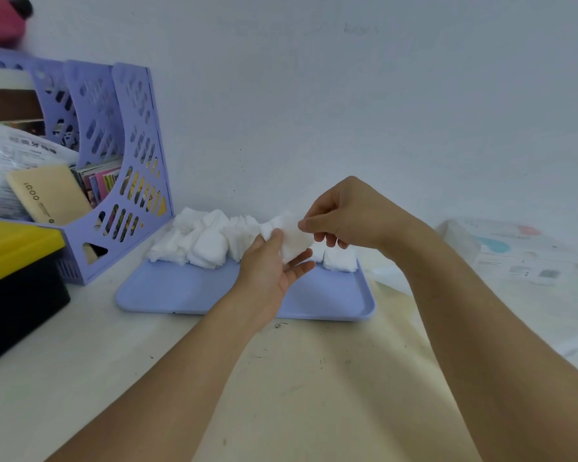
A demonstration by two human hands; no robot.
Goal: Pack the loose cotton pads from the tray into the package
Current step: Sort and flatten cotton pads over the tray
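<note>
Single head-worn wide-angle view, looking forward and down, close over the tabletop point(314, 378), facing the wall point(347, 95).

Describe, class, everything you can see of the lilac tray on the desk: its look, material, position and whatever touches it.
The tray is a flat, shallow rectangle in pale lilac with rounded corners and a low raised rim; it looks like smooth plastic. It lies level on the pale desk, its far edge near the wall, just right of the purple file rack. Loose white cotton pads are heaped along its far side, while the near part is bare. The left hand and right hand hold pads above it, not touching it.
</note>
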